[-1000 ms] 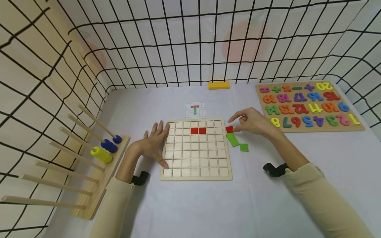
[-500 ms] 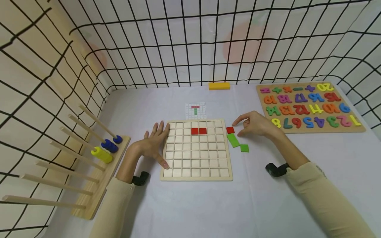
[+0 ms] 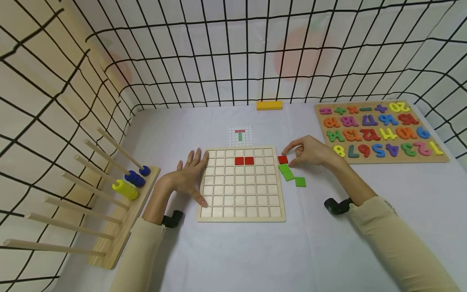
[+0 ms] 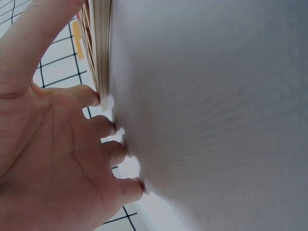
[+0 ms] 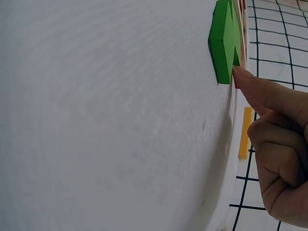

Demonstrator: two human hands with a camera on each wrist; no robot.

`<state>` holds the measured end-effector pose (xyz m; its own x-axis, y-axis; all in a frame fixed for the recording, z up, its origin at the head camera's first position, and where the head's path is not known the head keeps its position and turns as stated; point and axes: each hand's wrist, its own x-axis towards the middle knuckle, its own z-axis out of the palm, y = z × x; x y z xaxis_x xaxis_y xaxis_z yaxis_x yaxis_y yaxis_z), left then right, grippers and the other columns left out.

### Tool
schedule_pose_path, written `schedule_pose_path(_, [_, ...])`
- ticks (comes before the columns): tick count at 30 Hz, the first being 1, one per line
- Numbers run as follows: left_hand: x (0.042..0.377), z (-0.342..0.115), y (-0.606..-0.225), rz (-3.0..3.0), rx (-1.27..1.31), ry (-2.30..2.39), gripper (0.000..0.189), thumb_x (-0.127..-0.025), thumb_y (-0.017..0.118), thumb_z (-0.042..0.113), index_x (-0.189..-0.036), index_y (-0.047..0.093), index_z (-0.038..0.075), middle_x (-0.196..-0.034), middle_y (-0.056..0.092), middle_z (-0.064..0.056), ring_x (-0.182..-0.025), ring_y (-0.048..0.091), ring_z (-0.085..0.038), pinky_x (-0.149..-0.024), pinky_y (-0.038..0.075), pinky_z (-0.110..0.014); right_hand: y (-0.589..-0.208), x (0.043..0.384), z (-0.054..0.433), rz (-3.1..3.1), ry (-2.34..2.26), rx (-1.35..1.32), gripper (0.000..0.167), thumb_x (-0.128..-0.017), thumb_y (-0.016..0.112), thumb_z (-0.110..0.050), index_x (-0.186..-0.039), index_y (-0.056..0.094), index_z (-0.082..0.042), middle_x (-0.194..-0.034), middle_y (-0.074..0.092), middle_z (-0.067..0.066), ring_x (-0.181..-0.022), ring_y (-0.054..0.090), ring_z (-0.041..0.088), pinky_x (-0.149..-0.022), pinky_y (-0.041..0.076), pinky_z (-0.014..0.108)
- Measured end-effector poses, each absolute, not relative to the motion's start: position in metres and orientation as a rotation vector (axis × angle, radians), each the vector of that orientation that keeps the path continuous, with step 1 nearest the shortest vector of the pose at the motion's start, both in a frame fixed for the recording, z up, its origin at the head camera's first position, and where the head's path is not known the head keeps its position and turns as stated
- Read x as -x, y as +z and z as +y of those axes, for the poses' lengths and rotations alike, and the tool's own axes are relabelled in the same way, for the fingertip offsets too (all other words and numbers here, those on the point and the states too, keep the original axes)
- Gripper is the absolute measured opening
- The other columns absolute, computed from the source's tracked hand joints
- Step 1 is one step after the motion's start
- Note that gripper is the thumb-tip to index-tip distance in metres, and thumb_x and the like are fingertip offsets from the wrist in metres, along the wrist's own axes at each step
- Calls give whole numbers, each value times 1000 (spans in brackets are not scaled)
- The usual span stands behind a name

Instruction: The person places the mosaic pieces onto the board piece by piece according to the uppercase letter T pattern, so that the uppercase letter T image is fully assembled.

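Note:
My left hand (image 3: 186, 178) spreads along the left edge of a wooden grid board (image 3: 240, 220), its thumb on the lower left corner. In the left wrist view the other fingertips reach down by the board's side. Two red square tiles, a left one (image 3: 238, 161) and a right one (image 3: 249, 161), sit side by side in the second row. Right of the board, my right hand (image 3: 310, 151) has thumb and index finger at the edges of a loose red tile (image 3: 282, 159) lying flat. Beside it lie overlapping green tiles (image 3: 286, 172) and a separate green tile (image 3: 300, 182).
A pattern card (image 3: 240, 136) with a red and green T lies behind the board. A wooden number board (image 3: 381, 132) is at the right, a peg abacus (image 3: 120, 219) with beads at the left. A yellow block (image 3: 269, 106) lies by the black wire grid (image 3: 247, 52).
My right thumb and index finger drew back rightward from the loose red tile, then came close to it again. The left hand stays where it was on the board.

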<state>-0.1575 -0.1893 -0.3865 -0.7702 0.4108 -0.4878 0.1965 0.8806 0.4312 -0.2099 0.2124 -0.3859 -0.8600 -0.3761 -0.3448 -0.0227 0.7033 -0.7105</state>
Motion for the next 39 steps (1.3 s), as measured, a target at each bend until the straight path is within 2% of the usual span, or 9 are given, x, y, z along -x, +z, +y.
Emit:
schedule_pose_path(23, [158, -188, -386, 2460, -435, 460, 162, -58, 101, 44, -165, -16, 10, -169, -30, -18, -157, -29, -38, -125, -9, -69, -392, 217, 211, 2455, -996, 271, 37, -83, 85, -8, -118, 75, -3, -57, 39, -4, -56, 32, 12, -52, 25, 24])
schedule_pose_path(39, [158, -188, -387, 2465, -435, 463, 161, -58, 101, 44, -165, -15, 10, -169, -29, -19, -157, -28, -39, -125, -9, -70, -392, 218, 211, 2473, -984, 353, 36, -83, 85, -10, -117, 76, -2, -58, 37, -3, -61, 35, 14, -54, 25, 25])
